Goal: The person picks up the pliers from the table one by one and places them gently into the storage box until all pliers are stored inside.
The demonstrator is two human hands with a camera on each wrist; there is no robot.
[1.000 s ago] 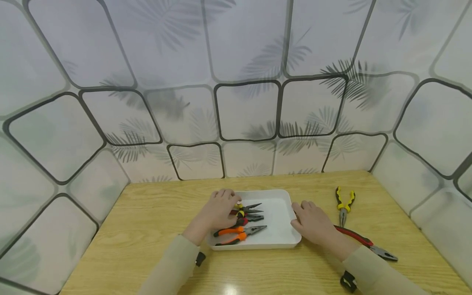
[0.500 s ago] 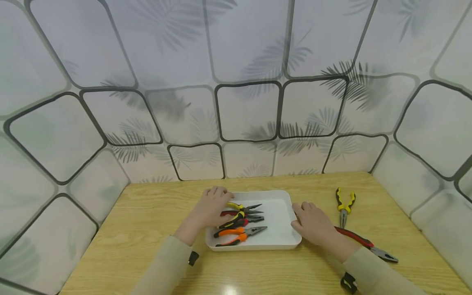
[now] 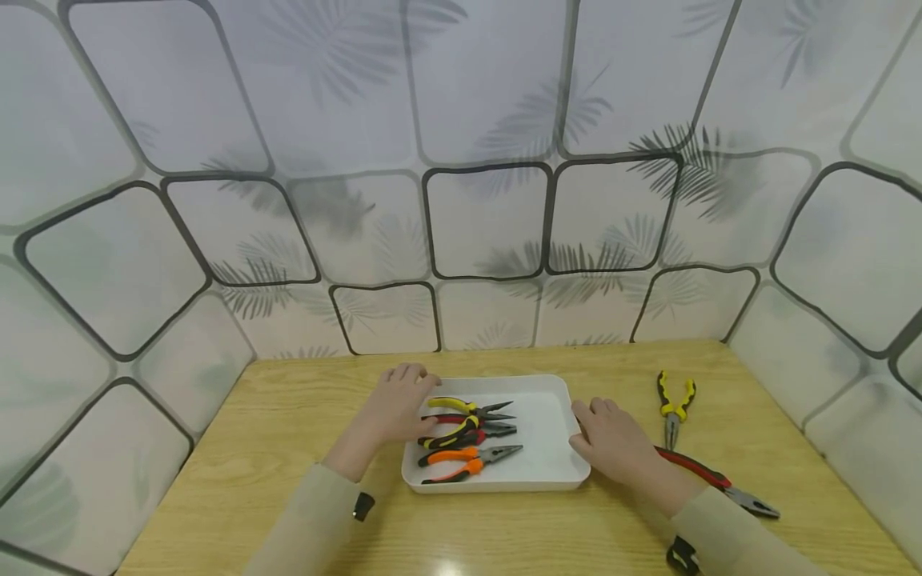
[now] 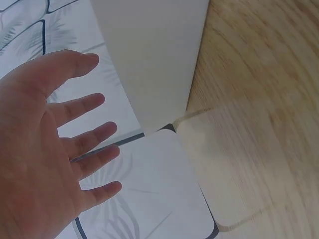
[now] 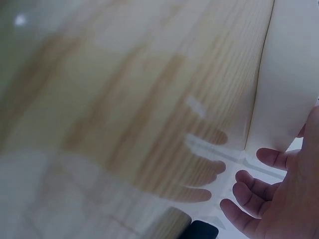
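Note:
A white tray (image 3: 547,432) rests on the wooden table, holding yellow-and-black long-nose pliers (image 3: 450,402), red-handled pliers (image 3: 479,438) overlapped by them, and orange-and-black long-nose pliers (image 3: 471,458). At the tray's left end is my left hand (image 3: 396,404), fingers spread and thumb over the side. The left wrist view shows that hand (image 4: 40,134) with nothing in its grasp, beside the tray's outer wall (image 4: 154,59). My right hand (image 3: 612,436) holds the tray's right rim, thumb across the edge; in the right wrist view its fingers (image 5: 274,158) curl against the outer wall (image 5: 284,74).
To the right on the table lie another yellow-and-black pair of long-nose pliers (image 3: 673,412) and red-and-black pliers (image 3: 720,484), whose handles are partly covered by my right hand and forearm. A patterned backdrop (image 3: 483,224) closes off the back and both sides.
My left hand has drawn back leftward from over the yellow-and-black and red-handled pliers to the tray's left edge, uncovering their handles. My right hand stays at the right rim.

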